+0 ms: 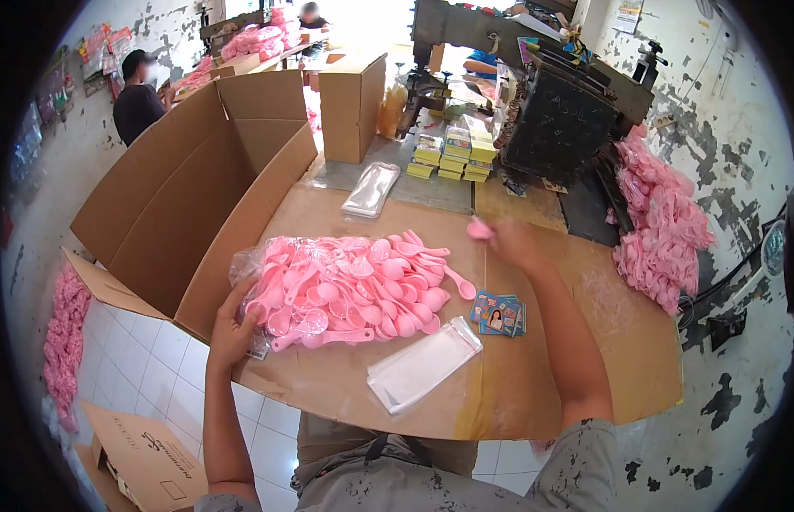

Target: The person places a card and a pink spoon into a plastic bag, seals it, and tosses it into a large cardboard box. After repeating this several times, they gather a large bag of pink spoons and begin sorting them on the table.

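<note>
Over cardboard (316, 375), blurred right fingers (498, 234) hold a pink scoop (478, 229); left fingers (236, 297), tips unclear, spread against plastic (243, 265).

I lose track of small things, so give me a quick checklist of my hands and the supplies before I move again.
- Right hand holds a pink scoop: ok
- Held scoop free of defects: cannot tell, blurred
- Left hand at the scoop pile: ok
- Front clear sleeves on the cardboard: ok
- Cards squared up: not ok, fanned out
</note>
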